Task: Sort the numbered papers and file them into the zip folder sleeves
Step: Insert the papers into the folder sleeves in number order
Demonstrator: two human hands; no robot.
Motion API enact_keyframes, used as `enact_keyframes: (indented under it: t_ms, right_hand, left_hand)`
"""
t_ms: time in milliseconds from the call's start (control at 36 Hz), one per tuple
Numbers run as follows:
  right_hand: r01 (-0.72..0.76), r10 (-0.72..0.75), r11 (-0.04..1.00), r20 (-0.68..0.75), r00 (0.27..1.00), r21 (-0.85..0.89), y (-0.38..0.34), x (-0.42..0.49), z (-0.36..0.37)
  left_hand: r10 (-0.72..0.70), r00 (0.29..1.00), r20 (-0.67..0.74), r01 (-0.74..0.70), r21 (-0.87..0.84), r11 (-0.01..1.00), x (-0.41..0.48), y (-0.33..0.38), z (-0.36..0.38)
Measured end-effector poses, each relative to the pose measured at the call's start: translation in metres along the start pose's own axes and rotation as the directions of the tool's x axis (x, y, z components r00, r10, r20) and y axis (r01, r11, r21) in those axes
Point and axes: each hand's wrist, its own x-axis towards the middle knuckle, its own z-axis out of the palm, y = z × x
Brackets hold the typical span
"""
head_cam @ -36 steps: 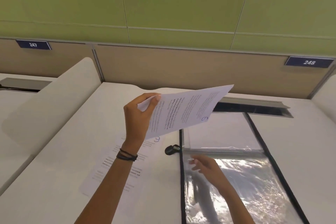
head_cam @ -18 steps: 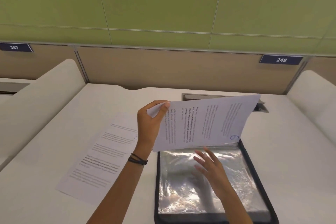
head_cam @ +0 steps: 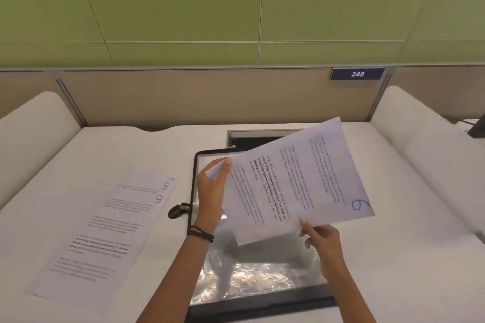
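Likely to crumple sheet 6 (head_cam: pixel 301 178) against the clear sleeve (head_cam: pixel 249 280), pinching only its edges with left hand (head_cam: pixel 210 191) and right hand (head_cam: pixel 322 238).

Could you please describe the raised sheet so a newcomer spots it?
Above the open folder on the white desk, the left hand and right hand hold one sheet. Unlike the papers lying flat at left, it is raised and marked 6.

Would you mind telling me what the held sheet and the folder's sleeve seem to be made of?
Sheet marked 6: thin matt white paper; it curves in the air and carries print. Folder sleeve: probably clear glossy plastic film, given its crinkled, bright glare. Folder border: black, perhaps fabric or vinyl; unclear.
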Motion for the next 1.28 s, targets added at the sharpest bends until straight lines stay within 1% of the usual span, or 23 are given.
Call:
enact_keyframes:
  t_ms: [222,333,417,556,639,722,806,861,917,1000,1056,1139,1278]
  right_hand:
    - [0.072,-0.084,0.990,-0.091,0.992,-0.125,0.000,0.009,-0.046]
    - [0.108,-0.132,0.977,-0.123,0.984,-0.183,0.000,0.018,-0.069]
    - [0.114,-0.161,0.961,-0.176,0.971,-0.253,0.004,0.026,-0.087]
    - [0.114,-0.205,0.946,-0.290,0.935,-0.302,0.008,0.034,-0.108]
    - [0.097,-0.201,0.955,-0.373,0.906,-0.280,0.010,0.037,-0.119]
    - [0.077,-0.180,0.969,-0.455,0.872,-0.236,0.014,0.038,-0.128]
    - [0.056,-0.154,0.978,-0.524,0.838,-0.199,0.017,0.040,-0.133]
    - [0.042,-0.142,0.981,-0.551,0.822,-0.189,0.019,0.041,-0.133]
    - [0.035,-0.126,0.985,-0.570,0.812,-0.168,0.020,0.041,-0.133]
    - [0.020,-0.104,0.989,-0.593,0.798,-0.147,0.023,0.042,-0.136]
    - [0.016,-0.099,0.990,-0.598,0.795,-0.142,0.024,0.042,-0.138]
    - [0.016,-0.095,0.991,-0.601,0.794,-0.136,0.026,0.042,-0.138]
    - [0.019,-0.096,0.991,-0.599,0.795,-0.134,0.030,0.040,-0.140]
  left_hand:
    - [0.002,0.996,0.086,-0.010,0.088,0.996,-0.007,-0.032,0.038]
    - [-0.100,0.985,0.141,0.077,0.159,0.984,-0.012,-0.061,0.053]
    - [-0.180,0.970,0.163,0.147,0.196,0.970,-0.020,-0.089,0.061]
    - [-0.193,0.967,0.164,0.136,0.305,0.943,-0.042,-0.140,0.072]
    - [-0.170,0.961,0.218,0.059,0.438,0.897,-0.054,-0.164,0.077]
    - [-0.138,0.928,0.346,-0.078,0.543,0.836,-0.067,-0.176,0.087]
    - [-0.138,0.880,0.454,-0.220,0.648,0.730,-0.076,-0.185,0.101]
    - [-0.165,0.864,0.476,-0.274,0.718,0.639,-0.079,-0.192,0.110]
    - [-0.193,0.861,0.470,-0.298,0.775,0.557,-0.083,-0.197,0.118]
    - [-0.189,0.871,0.454,-0.327,0.821,0.467,-0.088,-0.206,0.123]
    - [-0.148,0.871,0.469,-0.366,0.820,0.441,-0.089,-0.215,0.122]
    - [-0.125,0.878,0.461,-0.370,0.822,0.434,-0.088,-0.222,0.119]
    - [-0.142,0.871,0.470,-0.372,0.821,0.433,-0.091,-0.219,0.119]
